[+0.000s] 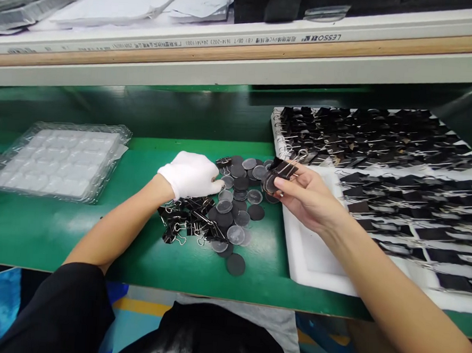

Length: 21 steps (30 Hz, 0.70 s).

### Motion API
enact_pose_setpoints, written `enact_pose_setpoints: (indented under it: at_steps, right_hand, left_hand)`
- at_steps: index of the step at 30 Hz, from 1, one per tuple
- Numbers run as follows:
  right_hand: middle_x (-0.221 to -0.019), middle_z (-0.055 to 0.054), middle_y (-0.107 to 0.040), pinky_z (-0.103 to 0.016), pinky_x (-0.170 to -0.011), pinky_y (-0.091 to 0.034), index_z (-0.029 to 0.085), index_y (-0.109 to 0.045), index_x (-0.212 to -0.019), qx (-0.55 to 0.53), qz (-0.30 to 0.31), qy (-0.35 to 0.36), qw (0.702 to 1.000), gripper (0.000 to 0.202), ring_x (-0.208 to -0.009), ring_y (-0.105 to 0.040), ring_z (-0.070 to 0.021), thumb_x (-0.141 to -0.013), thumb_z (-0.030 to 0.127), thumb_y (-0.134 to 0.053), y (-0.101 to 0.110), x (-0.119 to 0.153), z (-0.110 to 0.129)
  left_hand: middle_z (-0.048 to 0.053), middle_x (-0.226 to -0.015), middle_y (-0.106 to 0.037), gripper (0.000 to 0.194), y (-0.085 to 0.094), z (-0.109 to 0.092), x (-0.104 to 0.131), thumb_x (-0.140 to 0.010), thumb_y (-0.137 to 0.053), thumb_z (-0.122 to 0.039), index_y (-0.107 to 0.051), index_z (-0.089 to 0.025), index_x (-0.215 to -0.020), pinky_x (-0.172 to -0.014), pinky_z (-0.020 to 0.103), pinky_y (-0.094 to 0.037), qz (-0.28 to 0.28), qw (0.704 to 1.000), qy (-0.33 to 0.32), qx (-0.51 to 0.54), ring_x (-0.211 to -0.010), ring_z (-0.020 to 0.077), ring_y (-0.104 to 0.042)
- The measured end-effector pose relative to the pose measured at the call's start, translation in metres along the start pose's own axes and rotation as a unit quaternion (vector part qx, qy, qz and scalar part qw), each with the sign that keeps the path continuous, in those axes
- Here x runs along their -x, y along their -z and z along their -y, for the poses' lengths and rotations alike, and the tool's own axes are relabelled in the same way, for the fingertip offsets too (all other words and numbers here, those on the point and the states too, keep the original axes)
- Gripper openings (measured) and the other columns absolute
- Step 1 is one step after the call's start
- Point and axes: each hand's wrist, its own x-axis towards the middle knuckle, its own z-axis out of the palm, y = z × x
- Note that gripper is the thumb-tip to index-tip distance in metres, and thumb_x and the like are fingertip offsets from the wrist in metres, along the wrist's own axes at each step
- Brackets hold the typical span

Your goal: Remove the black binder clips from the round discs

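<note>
Gripping a black binder clip [285, 170] together with a round disc [270, 184] in the bare right hand [307, 196], pinched closed with thumb and fingers over the far left corner of a white foam tray [295, 260]. Holding the white-gloved left hand [193, 175] low at the green bench [266, 269], with fingers curled partway, beside loose discs [236, 234]; cannot tell whether grasping anything. Can see a jumble of clips [195, 216] on the bench, nearer the body than the glove and touching some discs. At right, can see rows of clips [382, 197] in the foam tray and, behind, a second foam tray [276, 128] packed with more. At left, well apart from both hands, can see clear plastic trays [57, 160].
</note>
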Motion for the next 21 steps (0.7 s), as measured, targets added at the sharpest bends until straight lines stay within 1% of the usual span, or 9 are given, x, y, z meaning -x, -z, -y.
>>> enact_pose_setpoints:
  at_steps: [2,5,7,9,12,14,16,19,21]
  right_hand:
    - [-0.085,0.003,-0.076,-0.024,-0.063,-0.057,0.025,-0.069,-0.092,-0.014,-0.011,-0.012,1.0,0.046,-0.072,-0.069,-0.0127,-0.058,0.024,-0.101,-0.001,0.0,0.0]
    - [-0.085,0.003,-0.076,-0.029,-0.067,-0.061,0.026,-0.067,-0.097,-0.032,-0.009,-0.035,0.999,0.054,-0.07,-0.07,-0.0137,-0.055,0.022,-0.101,-0.003,0.001,0.001]
    - [-0.082,0.003,-0.076,-0.031,-0.069,-0.063,0.025,-0.067,-0.096,-0.031,0.0,-0.042,0.999,0.055,-0.068,-0.071,-0.0147,-0.053,0.023,-0.101,-0.005,0.001,0.0]
    - [-0.082,0.003,-0.076,-0.031,-0.067,-0.062,0.023,-0.065,-0.089,-0.032,-0.001,-0.037,0.999,0.051,-0.069,-0.071,-0.0149,-0.052,0.023,-0.101,-0.008,0.001,-0.003]
    - [-0.092,0.002,-0.077,-0.03,-0.07,-0.062,0.023,-0.059,-0.082,-0.043,-0.011,-0.015,0.999,0.052,-0.079,-0.073,-0.0157,-0.052,0.022,-0.101,-0.012,0.002,-0.009]
    - [-0.093,0.003,-0.076,-0.031,-0.072,-0.063,0.023,-0.058,-0.083,-0.041,-0.013,-0.004,0.999,0.054,-0.082,-0.072,-0.0157,-0.052,0.024,-0.102,-0.013,0.002,-0.012]
    - [-0.086,0.004,-0.075,-0.03,-0.071,-0.062,0.024,-0.057,-0.084,-0.029,-0.016,0.009,0.999,0.055,-0.076,-0.071,-0.0144,-0.053,0.026,-0.102,-0.014,0.003,-0.012]
    - [-0.079,0.006,-0.072,-0.025,-0.07,-0.059,0.024,-0.053,-0.08,-0.014,-0.028,0.032,0.999,0.058,-0.071,-0.068,-0.0116,-0.051,0.026,-0.103,-0.014,0.003,-0.012]
    - [-0.08,0.006,-0.07,-0.025,-0.071,-0.059,0.024,-0.052,-0.08,-0.003,-0.035,0.04,0.999,0.059,-0.072,-0.067,-0.0115,-0.051,0.027,-0.103,-0.013,0.003,-0.012]
  left_hand:
    - [0.005,-0.054,-0.054,0.038,0.0,0.0,0.0,-0.088,-0.051,-0.042,-0.059,-0.021,-0.057,-0.06,0.031,-0.029,-0.016,1.0,0.002,-0.006,-0.055,0.0218,-0.055]
    - [0.001,-0.05,-0.044,0.036,0.005,0.003,0.002,-0.089,-0.051,-0.038,-0.052,-0.021,-0.057,-0.057,0.03,-0.025,-0.117,0.992,0.009,0.043,-0.05,0.0168,-0.045]
    - [-0.002,-0.051,-0.039,0.04,0.007,-0.001,0.004,-0.093,-0.049,-0.038,-0.044,-0.021,-0.057,-0.057,0.03,-0.024,-0.204,0.971,-0.011,0.128,-0.051,0.013,-0.038]
    - [-0.004,-0.053,-0.035,0.043,0.005,-0.012,0.005,-0.097,-0.047,-0.036,-0.038,-0.021,-0.058,-0.056,0.028,-0.026,-0.27,0.936,-0.045,0.221,-0.052,0.0106,-0.033]
    - [-0.006,-0.054,-0.034,0.045,-0.003,-0.032,0.005,-0.099,-0.049,-0.037,-0.036,-0.021,-0.059,-0.056,0.026,-0.029,-0.316,0.898,-0.077,0.297,-0.054,0.0092,-0.029]
    - [-0.006,-0.055,-0.041,0.045,-0.007,-0.04,0.006,-0.1,-0.049,-0.04,-0.04,-0.021,-0.061,-0.056,0.025,-0.031,-0.3,0.895,-0.08,0.321,-0.053,0.009,-0.033]
    - [-0.004,-0.057,-0.049,0.044,-0.007,-0.04,0.007,-0.103,-0.043,-0.043,-0.046,-0.021,-0.065,-0.058,0.026,-0.034,-0.268,0.903,-0.083,0.324,-0.053,0.0097,-0.04]
    - [0.0,-0.063,-0.058,0.045,0.001,-0.035,0.013,-0.105,-0.033,-0.044,-0.055,-0.021,-0.074,-0.061,0.028,-0.037,-0.197,0.933,-0.101,0.282,-0.056,0.0132,-0.051]
    - [0.001,-0.066,-0.061,0.041,0.008,-0.032,0.018,-0.102,-0.04,-0.051,-0.06,-0.021,-0.083,-0.06,0.029,-0.036,-0.144,0.952,-0.09,0.254,-0.058,0.0155,-0.054]
